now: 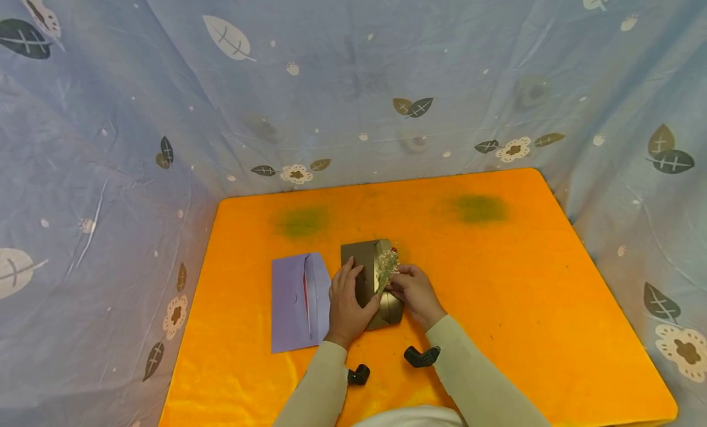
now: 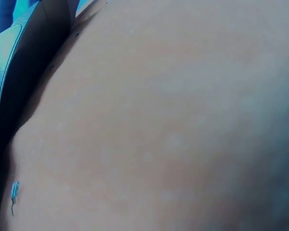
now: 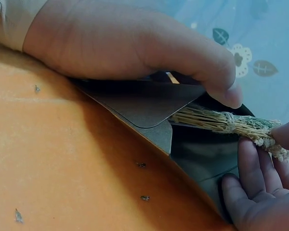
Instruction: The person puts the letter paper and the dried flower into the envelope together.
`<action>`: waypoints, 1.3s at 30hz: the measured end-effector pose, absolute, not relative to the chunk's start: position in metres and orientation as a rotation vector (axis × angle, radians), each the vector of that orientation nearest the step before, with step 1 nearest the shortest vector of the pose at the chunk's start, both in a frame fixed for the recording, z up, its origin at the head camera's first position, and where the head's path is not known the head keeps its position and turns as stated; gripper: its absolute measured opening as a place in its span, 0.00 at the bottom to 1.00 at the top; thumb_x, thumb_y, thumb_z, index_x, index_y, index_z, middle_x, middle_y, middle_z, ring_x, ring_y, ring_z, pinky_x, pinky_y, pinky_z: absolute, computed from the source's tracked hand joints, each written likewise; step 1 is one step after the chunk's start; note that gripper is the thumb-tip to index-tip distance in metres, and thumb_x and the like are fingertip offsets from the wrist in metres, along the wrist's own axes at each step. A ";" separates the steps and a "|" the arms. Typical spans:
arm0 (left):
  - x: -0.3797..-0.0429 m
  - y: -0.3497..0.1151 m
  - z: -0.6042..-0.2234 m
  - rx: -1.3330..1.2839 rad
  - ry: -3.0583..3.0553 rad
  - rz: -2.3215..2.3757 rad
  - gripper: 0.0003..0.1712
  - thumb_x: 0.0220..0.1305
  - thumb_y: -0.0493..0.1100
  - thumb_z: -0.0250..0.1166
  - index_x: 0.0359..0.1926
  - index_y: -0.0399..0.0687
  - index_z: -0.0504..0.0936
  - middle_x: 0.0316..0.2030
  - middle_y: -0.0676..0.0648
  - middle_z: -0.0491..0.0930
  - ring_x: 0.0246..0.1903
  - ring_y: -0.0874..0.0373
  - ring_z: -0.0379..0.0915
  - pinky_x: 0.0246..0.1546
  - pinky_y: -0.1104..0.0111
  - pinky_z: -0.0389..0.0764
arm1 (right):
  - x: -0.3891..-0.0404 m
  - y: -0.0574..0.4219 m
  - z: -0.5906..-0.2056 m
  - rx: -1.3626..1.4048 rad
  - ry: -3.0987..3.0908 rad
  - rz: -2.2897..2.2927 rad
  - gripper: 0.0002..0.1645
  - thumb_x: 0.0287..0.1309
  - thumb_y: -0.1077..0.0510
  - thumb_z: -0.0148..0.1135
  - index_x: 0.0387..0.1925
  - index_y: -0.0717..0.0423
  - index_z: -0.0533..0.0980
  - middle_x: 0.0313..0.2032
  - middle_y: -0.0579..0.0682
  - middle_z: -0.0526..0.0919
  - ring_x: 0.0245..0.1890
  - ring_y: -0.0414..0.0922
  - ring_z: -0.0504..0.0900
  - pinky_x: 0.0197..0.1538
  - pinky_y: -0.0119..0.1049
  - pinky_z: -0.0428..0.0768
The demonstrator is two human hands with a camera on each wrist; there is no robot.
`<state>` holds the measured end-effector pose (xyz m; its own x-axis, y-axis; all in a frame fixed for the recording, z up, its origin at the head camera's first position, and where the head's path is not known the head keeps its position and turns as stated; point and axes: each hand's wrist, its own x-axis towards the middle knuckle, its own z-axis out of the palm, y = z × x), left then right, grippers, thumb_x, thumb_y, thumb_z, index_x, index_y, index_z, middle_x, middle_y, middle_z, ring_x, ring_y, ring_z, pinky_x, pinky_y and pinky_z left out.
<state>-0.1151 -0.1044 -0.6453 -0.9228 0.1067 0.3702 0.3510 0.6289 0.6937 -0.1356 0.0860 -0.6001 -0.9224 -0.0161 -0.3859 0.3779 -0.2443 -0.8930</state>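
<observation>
A dark bronze envelope (image 1: 390,313) lies with its flap side up. My left hand (image 1: 349,304) rests on it, fingers stretched over its body and thumb at the opening. At the other side my right hand (image 1: 417,293) pinches a small bunch of dried flowers (image 1: 386,266) near its blossoms. In the right wrist view the bunch's tied stems (image 3: 197,118) reach into the mouth of the envelope (image 3: 130,103), close under the left thumb (image 3: 226,96). Skin fills most of the left wrist view, with a dark envelope edge (image 2: 36,53) at upper left.
A purple envelope (image 1: 289,307) with a red edge showing inside lies just left of the left hand. The orange table cover (image 1: 497,280) bears small dried crumbs near the bronze envelope. Patterned curtains (image 1: 353,77) stand behind and at both sides.
</observation>
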 end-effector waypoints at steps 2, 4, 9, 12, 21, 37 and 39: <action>-0.115 -0.105 -0.644 -0.370 -2.568 -1.188 0.41 0.66 0.54 0.71 0.76 0.45 0.72 0.83 0.42 0.59 0.79 0.41 0.54 0.72 0.35 0.58 | -0.136 0.085 -0.600 0.438 1.777 -2.235 0.17 0.75 0.64 0.62 0.59 0.68 0.71 0.44 0.57 0.80 0.40 0.49 0.85 0.50 0.41 0.86; -0.115 -0.105 -0.644 -0.368 -2.575 -1.196 0.40 0.67 0.54 0.70 0.76 0.45 0.72 0.83 0.43 0.58 0.79 0.41 0.53 0.73 0.35 0.57 | -0.136 0.084 -0.599 0.436 1.809 -2.218 0.17 0.75 0.64 0.63 0.59 0.68 0.71 0.44 0.57 0.80 0.41 0.49 0.86 0.51 0.41 0.86; -0.115 -0.105 -0.643 -0.363 -2.581 -1.207 0.40 0.67 0.55 0.71 0.76 0.45 0.72 0.83 0.43 0.58 0.79 0.42 0.53 0.74 0.36 0.56 | -0.136 0.081 -0.597 0.415 1.857 -2.198 0.19 0.74 0.64 0.65 0.59 0.69 0.72 0.43 0.57 0.83 0.41 0.51 0.87 0.52 0.45 0.86; -0.115 -0.105 -0.643 -0.362 -2.571 -1.204 0.41 0.67 0.54 0.71 0.76 0.45 0.72 0.83 0.42 0.58 0.79 0.41 0.54 0.73 0.36 0.56 | -0.137 0.080 -0.597 0.413 1.864 -2.195 0.19 0.73 0.64 0.66 0.59 0.69 0.73 0.41 0.57 0.84 0.39 0.50 0.87 0.51 0.43 0.87; -0.114 -0.105 -0.641 -0.371 -2.558 -1.215 0.40 0.67 0.53 0.72 0.75 0.43 0.73 0.82 0.40 0.59 0.78 0.40 0.55 0.72 0.34 0.58 | -0.138 0.078 -0.598 0.417 1.872 -2.172 0.19 0.73 0.65 0.66 0.59 0.68 0.75 0.41 0.58 0.86 0.39 0.49 0.88 0.50 0.43 0.87; -0.113 -0.105 -0.643 -0.362 -2.538 -1.238 0.40 0.65 0.51 0.71 0.75 0.43 0.73 0.82 0.40 0.60 0.78 0.38 0.55 0.71 0.34 0.58 | -0.141 0.067 -0.598 0.435 1.844 -2.182 0.17 0.74 0.65 0.67 0.56 0.70 0.74 0.38 0.58 0.85 0.35 0.49 0.88 0.47 0.42 0.88; -0.113 -0.105 -0.643 -0.361 -2.538 -1.236 0.40 0.65 0.51 0.71 0.75 0.43 0.73 0.82 0.40 0.60 0.78 0.39 0.55 0.71 0.34 0.58 | -0.141 0.065 -0.599 0.428 1.846 -2.183 0.16 0.73 0.66 0.67 0.56 0.70 0.74 0.37 0.58 0.85 0.35 0.48 0.88 0.46 0.41 0.88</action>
<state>-0.1131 -0.1050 -0.6432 -0.9253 0.0952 0.3671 0.3477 0.5993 0.7211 -0.1415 0.0655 -0.5987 -0.9254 -0.0015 -0.3789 0.3738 -0.1660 -0.9125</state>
